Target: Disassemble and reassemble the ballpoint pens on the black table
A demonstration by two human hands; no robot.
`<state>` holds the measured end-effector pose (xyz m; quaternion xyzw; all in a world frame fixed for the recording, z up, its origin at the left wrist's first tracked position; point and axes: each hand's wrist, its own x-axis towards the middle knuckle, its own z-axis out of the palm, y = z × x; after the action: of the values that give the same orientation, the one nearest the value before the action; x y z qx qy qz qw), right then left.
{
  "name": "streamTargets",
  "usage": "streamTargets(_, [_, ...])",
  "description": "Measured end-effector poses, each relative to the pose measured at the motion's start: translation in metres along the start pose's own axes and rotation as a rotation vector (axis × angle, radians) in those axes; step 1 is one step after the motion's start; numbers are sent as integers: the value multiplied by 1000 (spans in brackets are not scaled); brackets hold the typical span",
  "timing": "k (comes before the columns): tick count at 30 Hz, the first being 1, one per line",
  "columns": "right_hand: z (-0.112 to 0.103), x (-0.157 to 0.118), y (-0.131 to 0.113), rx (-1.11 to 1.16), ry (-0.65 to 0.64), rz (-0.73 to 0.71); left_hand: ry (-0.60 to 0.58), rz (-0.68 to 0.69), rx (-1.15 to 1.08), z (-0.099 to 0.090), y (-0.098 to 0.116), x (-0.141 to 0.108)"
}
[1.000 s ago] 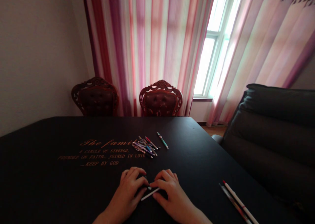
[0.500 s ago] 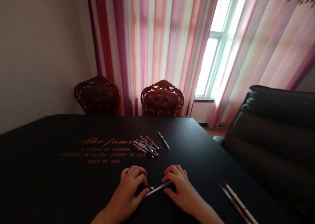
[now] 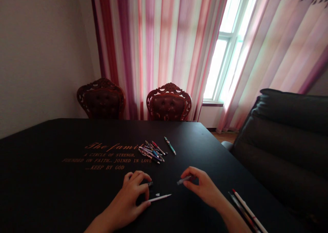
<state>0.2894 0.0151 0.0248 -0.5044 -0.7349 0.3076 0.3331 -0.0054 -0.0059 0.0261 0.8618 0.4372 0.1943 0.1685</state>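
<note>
My left hand [image 3: 132,195] is closed, with thumb and finger pinching the rear end of a slim white pen piece [image 3: 161,197] whose pointed tip faces right. Close to its fingertips is a small dark grey piece [image 3: 150,183]; whether the fingers touch it I cannot tell. A tiny white piece [image 3: 157,194] lies just above the white pen piece. My right hand [image 3: 201,185], apart from it to the right, pinches a short grey tube-shaped pen part [image 3: 183,180] that is slightly blurred. The fingers hide part of it.
Several patterned pens [image 3: 153,152] lie in a pile beyond my hands on the black table [image 3: 77,199], with a green pen [image 3: 170,146] beside them. More slim pens [image 3: 247,209] rest near the right edge. Two carved chairs [image 3: 169,103] and a dark armchair [image 3: 287,140] stand around the table.
My right hand has moved right and up, drawing the grey tube-shaped part off the white pen piece and baring its pointed tip. My left hand has shifted slightly left.
</note>
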Motion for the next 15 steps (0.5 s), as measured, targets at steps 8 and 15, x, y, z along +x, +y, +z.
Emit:
streamTargets(8, [30, -4, -10, -103, -4, -69, -9, 25, -9, 0, -3, -1])
streamTargets(15, [35, -3, -12, -100, 10, -68, 56, 21, 24, 2, -7, 2])
